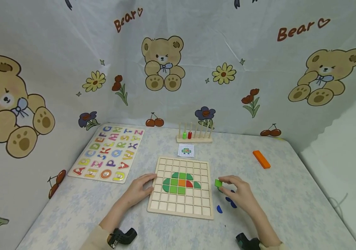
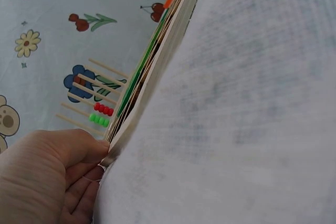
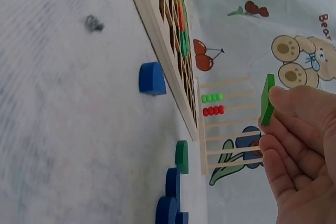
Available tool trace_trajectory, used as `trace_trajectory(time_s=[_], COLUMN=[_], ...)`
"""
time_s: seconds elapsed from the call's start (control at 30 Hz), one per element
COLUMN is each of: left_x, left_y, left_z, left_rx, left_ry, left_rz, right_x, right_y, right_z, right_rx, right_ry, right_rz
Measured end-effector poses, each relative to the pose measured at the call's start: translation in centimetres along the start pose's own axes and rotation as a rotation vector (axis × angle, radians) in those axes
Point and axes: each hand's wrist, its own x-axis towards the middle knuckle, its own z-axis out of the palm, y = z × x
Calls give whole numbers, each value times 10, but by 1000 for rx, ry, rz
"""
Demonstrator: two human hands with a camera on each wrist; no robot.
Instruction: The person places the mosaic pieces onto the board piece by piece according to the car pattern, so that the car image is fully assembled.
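In the head view, a wooden grid board (image 1: 162,206) lies on the table, with green, orange and red pieces forming a shape in its middle cells. My left hand (image 1: 137,189) is at the board's left side, fingertips touching its edge. Off the board's right side, my right hand (image 1: 240,191) pinches a green square tile (image 3: 268,100) between thumb and finger, raised over the table. Under that hand lie a dark green rounded piece (image 3: 181,157) and several blue pieces (image 3: 167,210). One blue half-round piece (image 1: 219,209) lies closer to the board.
Behind the board lies a small picture card (image 1: 185,150) with a coloured pattern. Farther back stands a wooden peg rack (image 1: 193,140) with green and red beads. A letter puzzle board (image 1: 106,156) is at the left, and an orange block (image 1: 261,159) at the right.
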Motion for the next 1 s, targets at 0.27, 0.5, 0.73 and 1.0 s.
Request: trace_trajectory(time_s=[0.27, 0.5, 0.73, 1.0], left_x=[-1, 0, 0, 0], left_y=[-1, 0, 0, 0], left_z=[0, -1, -1, -1], left_rx=[-13, -3, -21, -14], left_ry=[1, -2, -7, -2], left_rz=[-10, 12, -5, -11], right_x=[13, 21, 25, 25], right_y=[-13, -28, -37, -38], right_z=[14, 27, 43, 57], right_rx=[12, 72, 90, 122], right_ry=[-11, -74, -89, -131], right_rz=[-78, -54, -167, -185])
